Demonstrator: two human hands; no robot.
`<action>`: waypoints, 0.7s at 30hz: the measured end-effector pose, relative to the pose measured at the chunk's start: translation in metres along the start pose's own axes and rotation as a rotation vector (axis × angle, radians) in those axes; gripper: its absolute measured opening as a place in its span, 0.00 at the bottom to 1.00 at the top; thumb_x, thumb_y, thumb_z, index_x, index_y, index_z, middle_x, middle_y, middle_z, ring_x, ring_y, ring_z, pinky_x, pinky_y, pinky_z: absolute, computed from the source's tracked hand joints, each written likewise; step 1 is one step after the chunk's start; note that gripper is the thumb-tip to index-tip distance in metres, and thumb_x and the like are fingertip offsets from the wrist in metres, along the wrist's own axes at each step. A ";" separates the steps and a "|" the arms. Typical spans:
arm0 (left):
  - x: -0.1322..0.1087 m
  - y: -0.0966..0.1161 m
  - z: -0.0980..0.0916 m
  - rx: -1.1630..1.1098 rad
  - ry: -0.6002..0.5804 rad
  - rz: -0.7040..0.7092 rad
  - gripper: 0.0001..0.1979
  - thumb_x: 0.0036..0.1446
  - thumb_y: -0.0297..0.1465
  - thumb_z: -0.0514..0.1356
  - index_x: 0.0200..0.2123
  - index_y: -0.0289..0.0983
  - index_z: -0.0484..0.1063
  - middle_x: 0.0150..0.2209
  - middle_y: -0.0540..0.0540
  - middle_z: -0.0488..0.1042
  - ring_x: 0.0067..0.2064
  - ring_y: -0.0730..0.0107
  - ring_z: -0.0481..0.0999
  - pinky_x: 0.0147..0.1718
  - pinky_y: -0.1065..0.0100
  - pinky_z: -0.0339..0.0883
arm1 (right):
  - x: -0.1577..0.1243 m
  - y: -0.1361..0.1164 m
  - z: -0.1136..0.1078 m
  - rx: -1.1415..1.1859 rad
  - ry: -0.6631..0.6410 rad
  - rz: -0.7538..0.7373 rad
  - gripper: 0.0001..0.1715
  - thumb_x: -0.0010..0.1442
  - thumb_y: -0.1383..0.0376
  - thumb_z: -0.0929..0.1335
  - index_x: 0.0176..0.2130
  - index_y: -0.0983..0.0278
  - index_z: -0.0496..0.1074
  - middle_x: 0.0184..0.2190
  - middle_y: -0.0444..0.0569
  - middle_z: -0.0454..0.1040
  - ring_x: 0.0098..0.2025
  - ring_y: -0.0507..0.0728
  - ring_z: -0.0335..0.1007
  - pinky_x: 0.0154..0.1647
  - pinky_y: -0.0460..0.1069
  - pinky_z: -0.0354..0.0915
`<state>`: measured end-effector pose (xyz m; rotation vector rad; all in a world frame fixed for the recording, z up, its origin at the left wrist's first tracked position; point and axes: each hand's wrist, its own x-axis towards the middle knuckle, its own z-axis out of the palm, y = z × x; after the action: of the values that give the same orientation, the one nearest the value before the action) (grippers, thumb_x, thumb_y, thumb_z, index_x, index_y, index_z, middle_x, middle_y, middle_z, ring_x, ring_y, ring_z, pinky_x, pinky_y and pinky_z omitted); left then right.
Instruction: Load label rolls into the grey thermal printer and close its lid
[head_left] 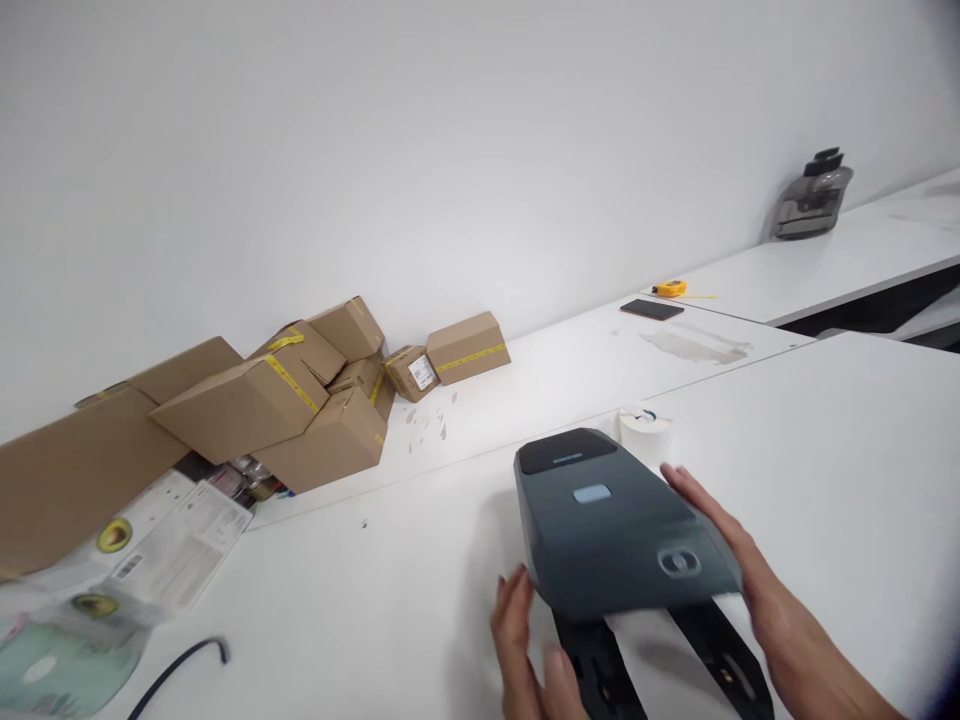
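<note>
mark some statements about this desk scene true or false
1. The right hand lies flat against the right side of the dark grey printer. True.
2. The left hand holds a cardboard box. False: it is at the printer's left front edge; the boxes are piled by the wall.
3. A white label roll stands behind the printer. True.
4. The phone lies on the printer. False: it lies on the far table, near a yellow tape measure.
5. The boxes carry yellow tape. True.
</note>
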<state>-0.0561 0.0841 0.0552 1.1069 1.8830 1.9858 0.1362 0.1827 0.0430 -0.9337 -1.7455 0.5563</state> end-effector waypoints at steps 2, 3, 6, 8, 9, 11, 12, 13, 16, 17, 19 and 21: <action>0.036 0.006 0.008 -0.014 -0.018 -0.066 0.19 0.66 0.43 0.57 0.55 0.43 0.75 0.59 0.42 0.76 0.64 0.53 0.71 0.62 0.57 0.67 | 0.037 -0.020 0.000 0.053 0.010 -0.027 0.45 0.68 0.36 0.52 0.73 0.53 0.53 0.74 0.47 0.54 0.75 0.65 0.50 0.72 0.58 0.58; 0.054 0.007 0.013 -0.022 -0.062 -0.123 0.20 0.64 0.45 0.58 0.54 0.42 0.74 0.59 0.41 0.75 0.64 0.52 0.71 0.63 0.54 0.65 | 0.058 -0.027 0.002 0.097 0.006 -0.022 0.43 0.68 0.36 0.51 0.72 0.51 0.55 0.74 0.46 0.56 0.74 0.64 0.51 0.72 0.59 0.57; 0.095 0.005 0.031 -0.059 -0.232 -0.267 0.23 0.59 0.44 0.63 0.54 0.40 0.73 0.62 0.39 0.72 0.66 0.50 0.68 0.66 0.51 0.59 | 0.114 -0.040 0.014 0.231 0.010 0.015 0.43 0.68 0.36 0.48 0.69 0.51 0.60 0.69 0.48 0.65 0.71 0.63 0.60 0.71 0.62 0.59; 0.107 0.000 0.042 -0.105 -0.373 -0.302 0.29 0.57 0.45 0.66 0.59 0.40 0.70 0.65 0.37 0.68 0.69 0.50 0.64 0.67 0.51 0.57 | 0.144 -0.042 0.023 0.275 0.046 0.041 0.44 0.68 0.35 0.48 0.66 0.53 0.64 0.66 0.49 0.69 0.69 0.63 0.62 0.71 0.62 0.58; 0.108 -0.003 0.046 -0.133 -0.438 -0.307 0.33 0.56 0.46 0.67 0.62 0.40 0.67 0.67 0.36 0.66 0.70 0.50 0.62 0.67 0.52 0.58 | 0.156 -0.041 0.027 0.286 0.067 0.063 0.44 0.68 0.35 0.49 0.65 0.54 0.66 0.65 0.49 0.71 0.69 0.64 0.63 0.71 0.62 0.58; 0.104 -0.008 0.051 -0.196 -0.539 -0.318 0.43 0.55 0.48 0.69 0.68 0.41 0.58 0.70 0.35 0.62 0.72 0.50 0.58 0.65 0.56 0.59 | 0.177 -0.039 0.035 0.313 0.087 0.140 0.46 0.66 0.33 0.50 0.61 0.57 0.71 0.62 0.50 0.74 0.68 0.65 0.64 0.72 0.62 0.57; 0.101 -0.009 0.053 -0.222 -0.571 -0.333 0.47 0.54 0.50 0.69 0.70 0.41 0.54 0.71 0.35 0.59 0.72 0.51 0.57 0.65 0.57 0.61 | 0.185 -0.037 0.038 0.326 0.088 0.184 0.47 0.66 0.32 0.50 0.58 0.58 0.74 0.60 0.51 0.76 0.68 0.66 0.65 0.72 0.63 0.56; 0.098 -0.010 0.053 -0.237 -0.593 -0.348 0.50 0.53 0.51 0.69 0.71 0.42 0.51 0.72 0.35 0.58 0.73 0.51 0.57 0.64 0.59 0.62 | 0.193 -0.035 0.042 0.336 0.084 0.228 0.48 0.65 0.32 0.50 0.56 0.59 0.76 0.58 0.52 0.77 0.67 0.67 0.66 0.71 0.63 0.57; 0.094 -0.009 0.050 -0.232 -0.613 -0.362 0.52 0.54 0.52 0.68 0.72 0.41 0.47 0.72 0.35 0.57 0.71 0.51 0.59 0.63 0.60 0.62 | 0.211 -0.029 0.050 0.354 0.064 0.308 0.49 0.65 0.31 0.50 0.50 0.60 0.80 0.52 0.54 0.82 0.63 0.69 0.71 0.66 0.64 0.64; 0.094 -0.008 0.049 -0.219 -0.613 -0.348 0.51 0.55 0.51 0.68 0.72 0.41 0.48 0.71 0.35 0.58 0.71 0.52 0.60 0.64 0.60 0.61 | 0.214 -0.028 0.052 0.355 0.062 0.313 0.49 0.65 0.32 0.50 0.50 0.60 0.80 0.50 0.55 0.82 0.61 0.69 0.73 0.65 0.64 0.66; 0.096 -0.005 0.047 -0.197 -0.617 -0.320 0.48 0.57 0.50 0.67 0.72 0.41 0.49 0.71 0.36 0.60 0.70 0.53 0.62 0.64 0.60 0.60 | 0.214 -0.030 0.052 0.346 0.075 0.302 0.47 0.66 0.33 0.51 0.52 0.60 0.78 0.53 0.55 0.81 0.62 0.69 0.72 0.65 0.65 0.65; 0.097 -0.003 0.046 -0.182 -0.616 -0.300 0.46 0.58 0.48 0.67 0.71 0.41 0.50 0.70 0.36 0.62 0.68 0.54 0.65 0.64 0.60 0.60 | 0.203 -0.036 0.047 0.318 0.125 0.257 0.42 0.68 0.36 0.54 0.60 0.58 0.71 0.63 0.54 0.72 0.66 0.67 0.65 0.69 0.65 0.59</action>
<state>-0.0964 0.1789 0.0848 1.1327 1.4142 1.4039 0.0473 0.3281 0.1686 -0.9475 -1.3835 0.8944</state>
